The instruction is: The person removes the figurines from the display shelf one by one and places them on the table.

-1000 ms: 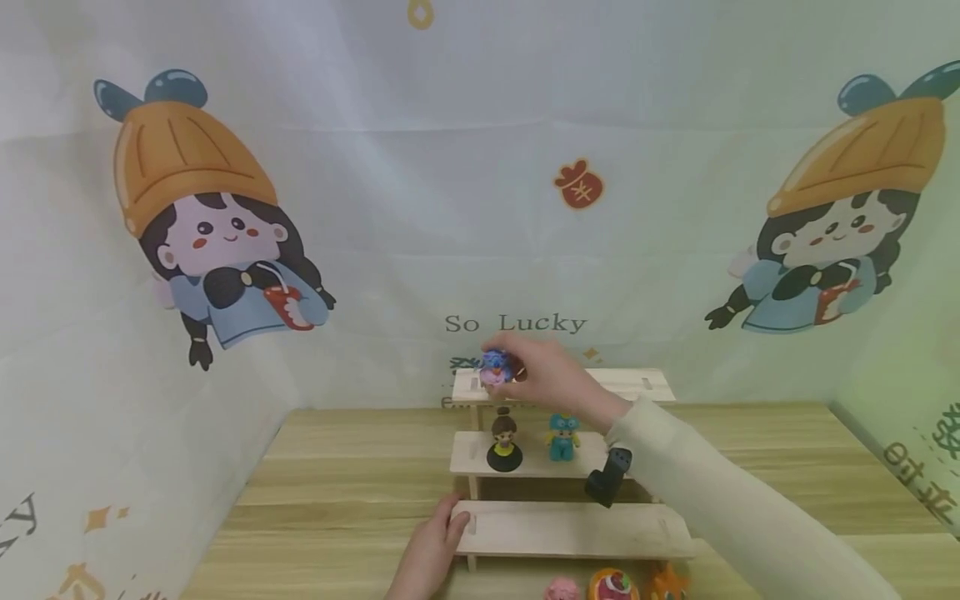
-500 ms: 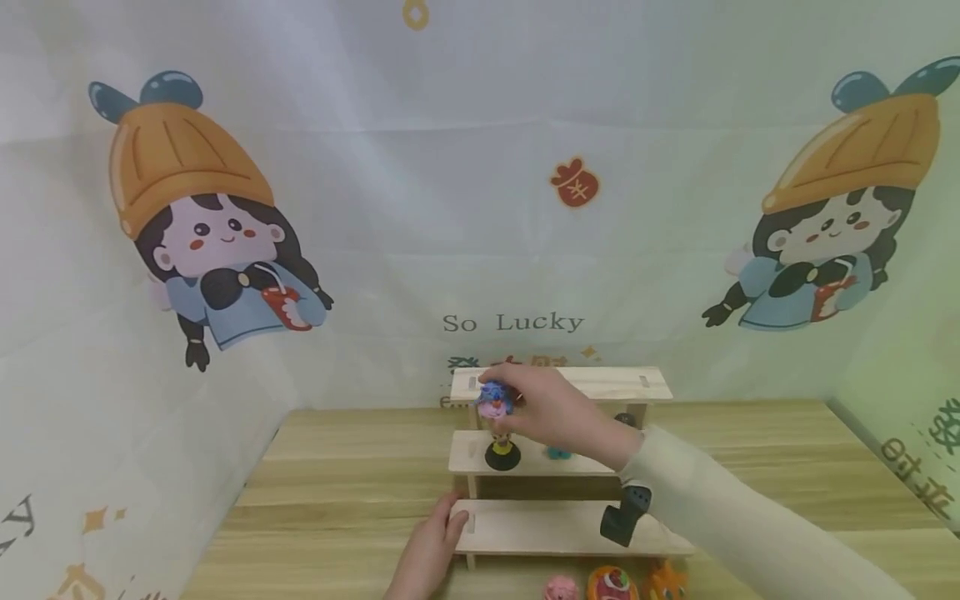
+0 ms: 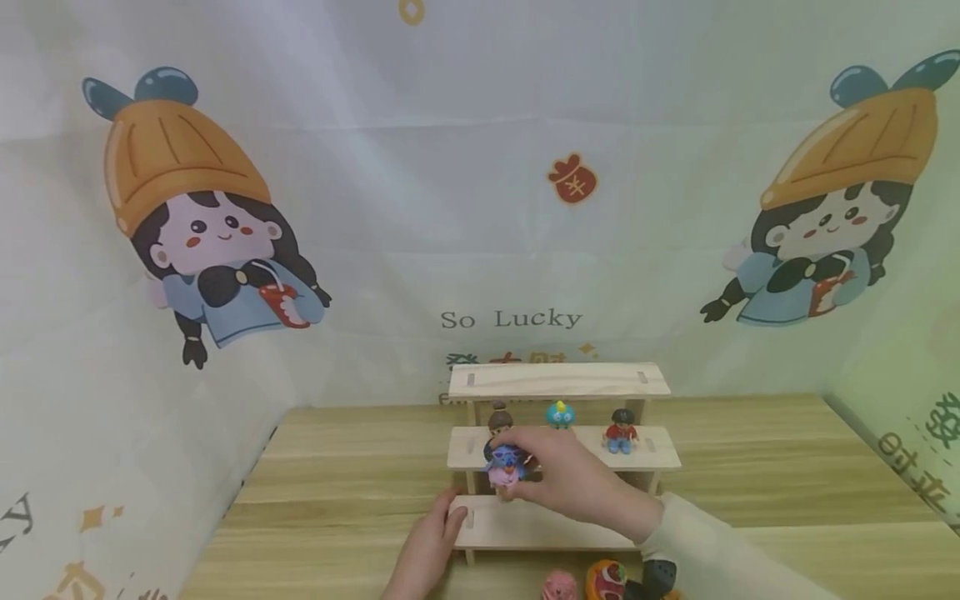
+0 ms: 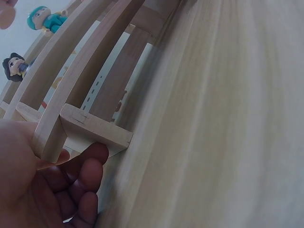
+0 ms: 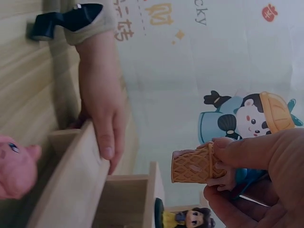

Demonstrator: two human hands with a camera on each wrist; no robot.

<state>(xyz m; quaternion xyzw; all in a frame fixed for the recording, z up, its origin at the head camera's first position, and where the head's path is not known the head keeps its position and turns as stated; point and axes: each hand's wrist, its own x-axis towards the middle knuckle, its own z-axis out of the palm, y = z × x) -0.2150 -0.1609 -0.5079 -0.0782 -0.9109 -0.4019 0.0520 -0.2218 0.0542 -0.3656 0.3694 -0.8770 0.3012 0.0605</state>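
My right hand [image 3: 573, 479] pinches a blue figurine [image 3: 507, 465] with a pink front, just above the front of the stand's lowest tier. Seen in the right wrist view, its base is a tan waffle cone [image 5: 192, 166]. The wooden three-tier display stand [image 3: 558, 379] is gripped by my left hand [image 3: 427, 542] at the left end of that lowest tier. In the left wrist view, the fingers [image 4: 88, 173] curl below the board's end. The middle tier carries a brown-bun figurine [image 3: 500, 415], partly covered, a teal figurine [image 3: 560, 413] and a red-jacketed figurine [image 3: 621, 432].
On the wooden table [image 3: 337, 475], before the stand, are a pink figurine [image 3: 558, 585] and an orange round toy [image 3: 604, 580]. The right wrist's black camera mount partly hides things there. A printed cloth [image 3: 420, 208] hangs behind the stand.
My right hand has brought the blue figurine down from the top tier's height, past the middle tier, to above the lowest tier. The left hand keeps its grip on the stand.
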